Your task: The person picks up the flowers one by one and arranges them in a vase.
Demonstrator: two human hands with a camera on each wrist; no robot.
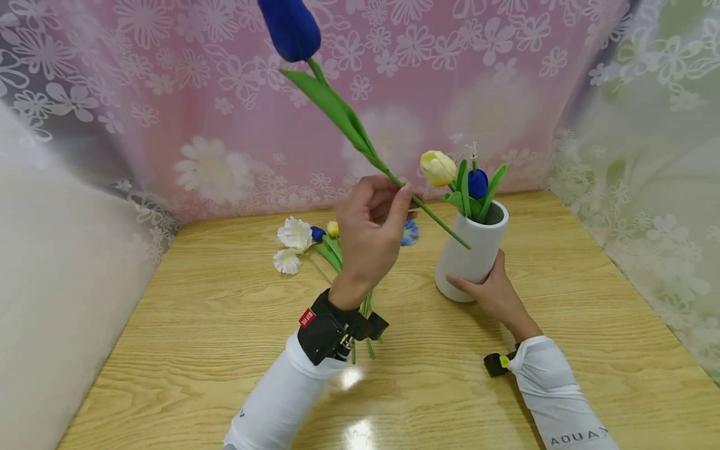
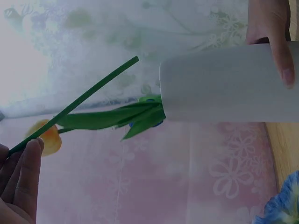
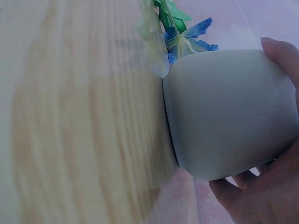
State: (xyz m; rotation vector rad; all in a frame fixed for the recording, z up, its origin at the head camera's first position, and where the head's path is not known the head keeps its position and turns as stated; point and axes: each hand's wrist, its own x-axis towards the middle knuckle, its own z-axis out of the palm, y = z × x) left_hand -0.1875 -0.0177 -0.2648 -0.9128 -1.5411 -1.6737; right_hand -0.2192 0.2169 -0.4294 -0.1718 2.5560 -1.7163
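Note:
My left hand [image 1: 371, 237] pinches the green stem of a blue tulip [image 1: 292, 31] between thumb and fingers. The bloom points up and left, and the stem's cut end slants down in front of the white vase [image 1: 467, 250]. In the left wrist view that stem end [image 2: 126, 67] is outside the vase mouth. My right hand [image 1: 500, 297] grips the vase low on its body, thumb on the near side and fingers round the other side. A yellow tulip [image 1: 439, 167] and another blue tulip [image 1: 478, 184] stand in the vase, their leaves over its rim.
Left of the vase, several flowers lie on the wooden table [image 1: 214, 319]: white blooms [image 1: 294, 234], a small blue bud [image 1: 317, 234], a yellow one [image 1: 333, 229] and a blue bloom [image 1: 410, 232]. My left arm partly covers their stems. A pink floral curtain [image 1: 225, 112] hangs behind.

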